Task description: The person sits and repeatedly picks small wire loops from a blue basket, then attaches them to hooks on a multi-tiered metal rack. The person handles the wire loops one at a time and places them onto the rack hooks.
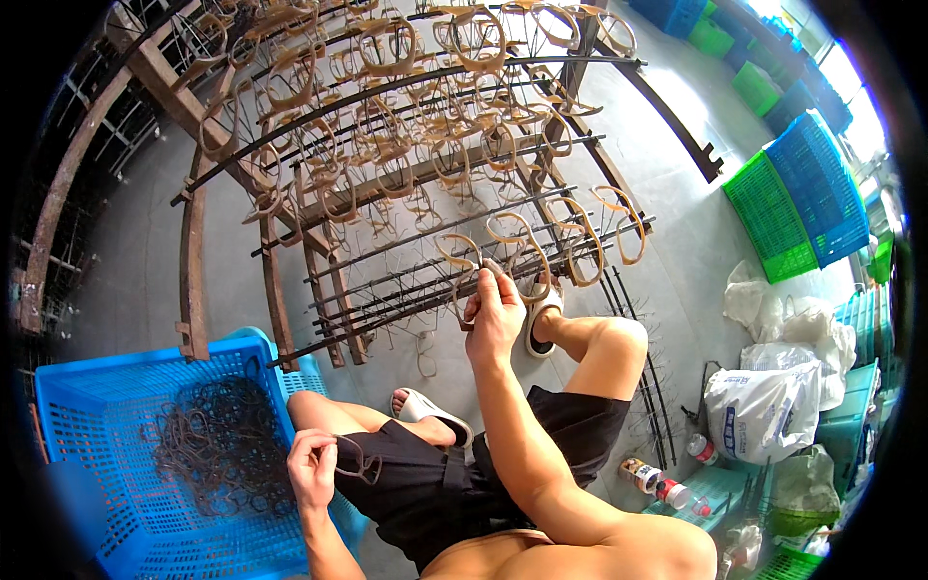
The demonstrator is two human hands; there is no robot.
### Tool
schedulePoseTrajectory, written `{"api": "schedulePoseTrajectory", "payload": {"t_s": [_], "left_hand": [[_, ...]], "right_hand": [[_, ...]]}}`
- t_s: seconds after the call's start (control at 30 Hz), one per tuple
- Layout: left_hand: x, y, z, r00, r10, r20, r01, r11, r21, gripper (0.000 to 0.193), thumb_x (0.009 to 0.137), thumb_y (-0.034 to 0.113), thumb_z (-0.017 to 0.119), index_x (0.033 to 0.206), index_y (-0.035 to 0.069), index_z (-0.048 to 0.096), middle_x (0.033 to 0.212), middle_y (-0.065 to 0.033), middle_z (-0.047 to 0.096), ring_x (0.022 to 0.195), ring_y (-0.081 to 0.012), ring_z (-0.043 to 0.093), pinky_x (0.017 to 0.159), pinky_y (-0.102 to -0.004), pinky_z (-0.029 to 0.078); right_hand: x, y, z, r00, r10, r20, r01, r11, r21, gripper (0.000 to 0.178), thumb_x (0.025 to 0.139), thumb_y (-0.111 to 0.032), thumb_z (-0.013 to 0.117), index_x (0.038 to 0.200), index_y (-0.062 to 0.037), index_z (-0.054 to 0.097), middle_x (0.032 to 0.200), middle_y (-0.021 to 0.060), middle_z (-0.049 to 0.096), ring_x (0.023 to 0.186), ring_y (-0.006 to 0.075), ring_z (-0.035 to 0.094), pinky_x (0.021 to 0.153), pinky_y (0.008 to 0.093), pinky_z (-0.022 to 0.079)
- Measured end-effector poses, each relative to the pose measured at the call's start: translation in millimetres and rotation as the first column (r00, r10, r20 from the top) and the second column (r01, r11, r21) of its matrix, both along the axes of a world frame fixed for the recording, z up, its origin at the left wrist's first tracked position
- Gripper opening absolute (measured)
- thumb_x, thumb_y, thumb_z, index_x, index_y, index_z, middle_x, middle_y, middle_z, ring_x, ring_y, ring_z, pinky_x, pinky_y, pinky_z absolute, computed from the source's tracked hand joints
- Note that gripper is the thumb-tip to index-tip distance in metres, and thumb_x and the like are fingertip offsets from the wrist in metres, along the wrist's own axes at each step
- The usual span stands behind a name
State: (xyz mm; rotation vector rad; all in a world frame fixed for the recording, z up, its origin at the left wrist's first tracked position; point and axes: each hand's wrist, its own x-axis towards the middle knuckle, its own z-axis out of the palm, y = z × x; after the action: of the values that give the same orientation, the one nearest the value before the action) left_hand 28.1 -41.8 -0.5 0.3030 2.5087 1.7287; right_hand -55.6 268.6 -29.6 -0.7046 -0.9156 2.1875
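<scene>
Left hand (311,471): near left, fingers grasping a dark frame (370,474) over the black shorts (416,498), beside the basket (97,454).
Right hand (498,314): farther out, fingers pinched together at a tan frame (532,244) on the near side of the rack (420,175); their exact grip is too small to tell.
Rack: far, tan frames hanging in rows along dark rods (387,89).
Basket: blue, a heap (220,440) of dark frames inside.
Right side: white bag (768,411) and bottles (640,474) near, crates (773,215) farther off.
</scene>
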Motion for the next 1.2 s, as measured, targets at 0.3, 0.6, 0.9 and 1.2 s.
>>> {"api": "schedulePoseTrajectory", "payload": {"t_s": [0.3, 0.6, 0.9, 1.2], "left_hand": [[2, -21, -7, 0.986, 0.128, 0.110, -0.102, 0.970, -0.221, 0.024, 0.086, 0.000, 0.052, 0.110, -0.003, 0.054, 0.085, -0.0135, 0.066, 0.069, -0.0184, 0.063, 0.067, -0.0302, 0.052], [1, -14, 4, 0.990, 0.104, 0.096, -0.061, 0.927, -0.370, 0.024, 0.088, 0.007, 0.053, 0.110, -0.002, 0.056, 0.083, -0.0159, 0.065, 0.063, -0.0220, 0.063, 0.061, -0.0322, 0.050], [-5, -10, 5, 0.996, 0.024, -0.081, -0.058, 0.891, -0.450, 0.023, 0.088, 0.007, 0.052, 0.109, -0.001, 0.056, 0.086, -0.0165, 0.065, 0.066, -0.0244, 0.064, 0.062, -0.0342, 0.050], [-7, -5, 0, 0.958, 0.240, 0.155, -0.242, 0.970, -0.005, 0.011, 0.093, 0.012, 0.051, 0.098, 0.003, 0.054, 0.070, -0.0020, 0.057, 0.053, -0.0052, 0.046, 0.046, -0.0191, 0.038]], "right_hand": [[2, -1, 16, 0.997, 0.026, 0.069, -0.029, 0.998, 0.052, 0.013, 0.088, -0.015, 0.061, 0.092, -0.0031, 0.061, 0.056, -0.0026, 0.048, 0.040, 0.0047, 0.039, 0.034, 0.0195, 0.028], [-1, -2, 10, 0.993, -0.012, 0.113, -0.009, 0.984, 0.176, 0.020, 0.092, -0.023, 0.057, 0.085, -0.0047, 0.059, 0.051, -0.0036, 0.043, 0.037, 0.0039, 0.036, 0.033, 0.0198, 0.027], [5, -3, 11, 0.973, 0.154, 0.171, -0.196, 0.945, 0.262, 0.021, 0.095, -0.022, 0.050, 0.100, -0.0038, 0.059, 0.051, -0.0030, 0.045, 0.038, 0.0048, 0.040, 0.033, 0.0203, 0.030], [1, -2, -4, 0.949, -0.005, 0.316, -0.245, 0.621, 0.745, 0.029, 0.092, -0.018, 0.055, 0.118, -0.0055, 0.058, 0.056, -0.0023, 0.050, 0.044, 0.0038, 0.044, 0.040, 0.0213, 0.038]]}}
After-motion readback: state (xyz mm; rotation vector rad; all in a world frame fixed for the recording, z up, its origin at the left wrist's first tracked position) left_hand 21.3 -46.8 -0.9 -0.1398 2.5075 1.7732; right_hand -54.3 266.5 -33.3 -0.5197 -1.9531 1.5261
